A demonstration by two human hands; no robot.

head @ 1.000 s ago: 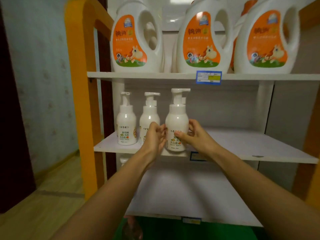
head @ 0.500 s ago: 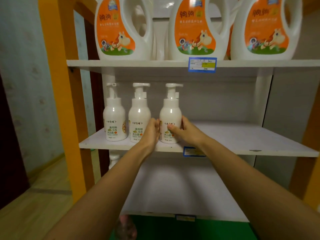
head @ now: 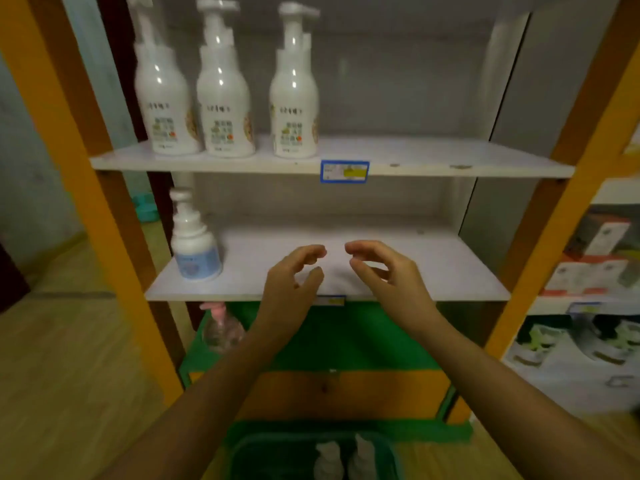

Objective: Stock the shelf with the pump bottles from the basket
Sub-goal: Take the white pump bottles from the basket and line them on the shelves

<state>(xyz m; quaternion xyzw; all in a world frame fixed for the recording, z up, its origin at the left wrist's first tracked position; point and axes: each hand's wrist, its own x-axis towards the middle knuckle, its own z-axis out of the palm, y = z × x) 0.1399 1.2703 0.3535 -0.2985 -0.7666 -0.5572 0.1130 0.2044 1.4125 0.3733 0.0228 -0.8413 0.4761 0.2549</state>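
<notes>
Three pump bottles (head: 225, 91) stand upright in a row, long axes vertical, pump heads up, on the shelf (head: 433, 157) up-left of the blue price tag (head: 344, 171). Left hand (head: 294, 278) and right hand (head: 384, 271) hover below the tag, fingers loosely curled, both empty, fingertips apart. Bottle labels and tag writing too blurred to read

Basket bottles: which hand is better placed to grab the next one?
Right, narrowly. The left hand and right hand both hover empty above the basket, but the free space on the shelf beside the stocked bottles lies on the right.
</notes>
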